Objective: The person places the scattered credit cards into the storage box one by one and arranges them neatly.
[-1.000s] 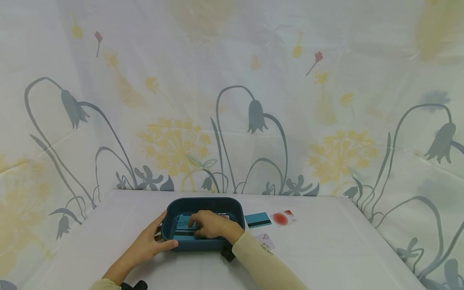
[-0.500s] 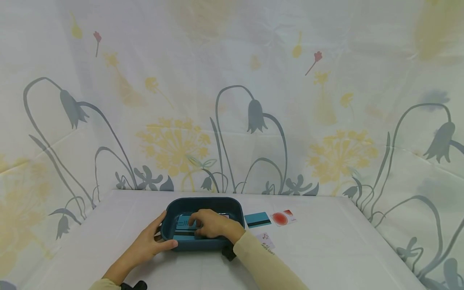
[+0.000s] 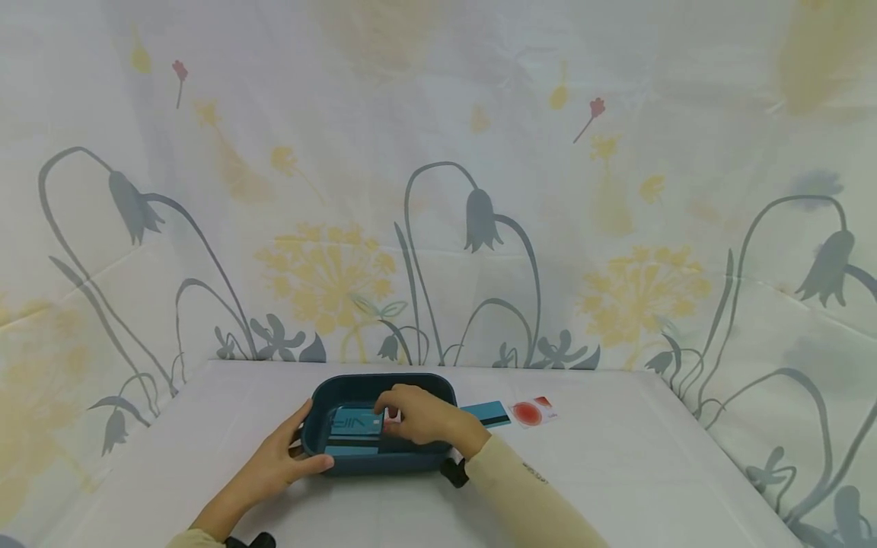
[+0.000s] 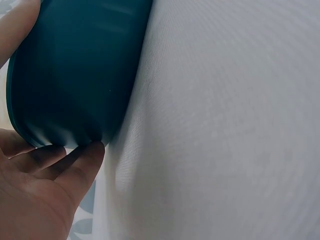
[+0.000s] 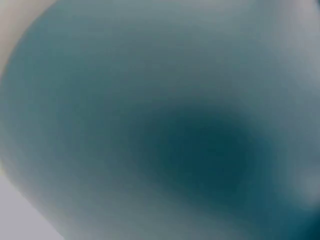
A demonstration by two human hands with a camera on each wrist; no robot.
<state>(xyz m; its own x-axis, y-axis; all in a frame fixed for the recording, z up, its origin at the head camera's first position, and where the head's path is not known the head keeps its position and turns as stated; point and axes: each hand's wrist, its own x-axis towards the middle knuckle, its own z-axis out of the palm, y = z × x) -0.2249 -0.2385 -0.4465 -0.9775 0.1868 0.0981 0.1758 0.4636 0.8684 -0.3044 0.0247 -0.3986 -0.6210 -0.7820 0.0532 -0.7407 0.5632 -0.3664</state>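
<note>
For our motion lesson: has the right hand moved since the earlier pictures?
Yes, the right hand has moved rightward in the head view, judged against the middle large grey flower.

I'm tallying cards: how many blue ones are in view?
3. Inside the tray lie a lettered card and, in front, a striped card; a third blue card is on the table, right of the tray. The right hand and sleeve may hide more.
</note>
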